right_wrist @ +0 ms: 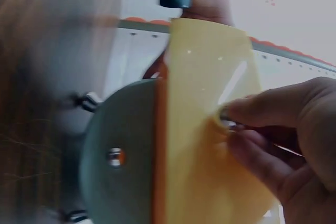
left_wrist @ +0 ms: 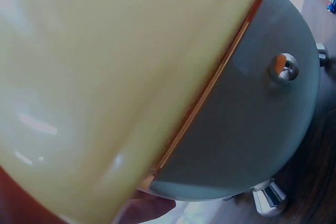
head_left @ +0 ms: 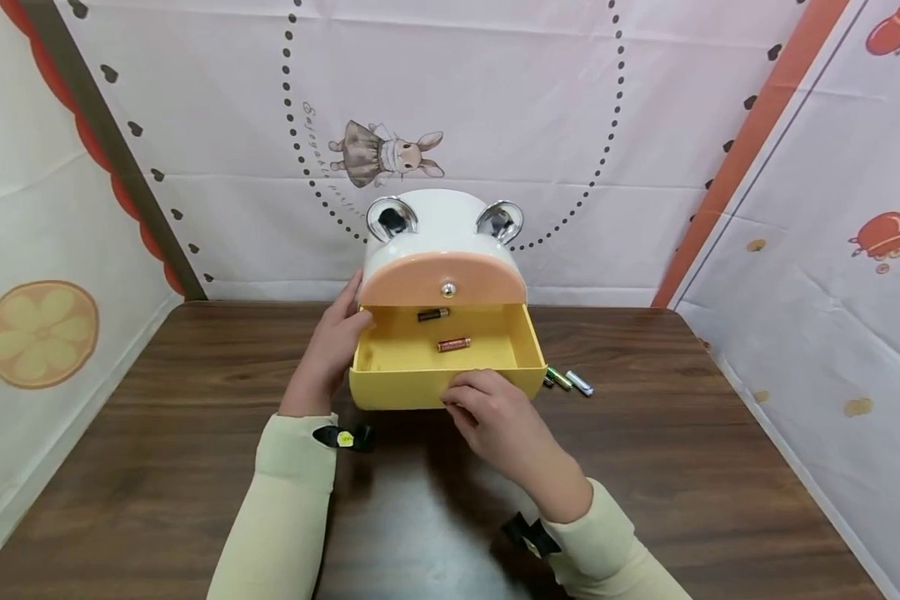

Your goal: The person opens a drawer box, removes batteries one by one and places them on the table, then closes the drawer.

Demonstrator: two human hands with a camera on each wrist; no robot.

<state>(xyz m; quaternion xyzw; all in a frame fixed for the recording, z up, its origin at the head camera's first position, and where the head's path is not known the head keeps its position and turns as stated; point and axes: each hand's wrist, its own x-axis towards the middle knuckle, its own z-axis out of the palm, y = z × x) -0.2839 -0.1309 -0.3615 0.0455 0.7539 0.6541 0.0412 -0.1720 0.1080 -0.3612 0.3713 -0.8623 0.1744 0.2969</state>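
Yellow and facing you, the drawer (head_left: 401, 392) juts from the white box (head_left: 444, 225) at the table's (head_left: 660, 417) far side, and your right hand (head_left: 502, 425) pinches its shiny knob (right_wrist: 224, 114) between thumb and fingers. Your left hand (head_left: 326, 350) rests along the box's left side, fingers fairly straight, thumb at the drawer's rim. Inside lie a red battery (head_left: 453, 344) and a dark battery (head_left: 432, 314); a green battery (head_left: 559, 378) and a silvery battery (head_left: 579, 383) lie just right of it.

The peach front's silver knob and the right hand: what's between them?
In the head view, the open yellow drawer lies between the silver knob and the right hand, with a dark battery and a red battery inside.
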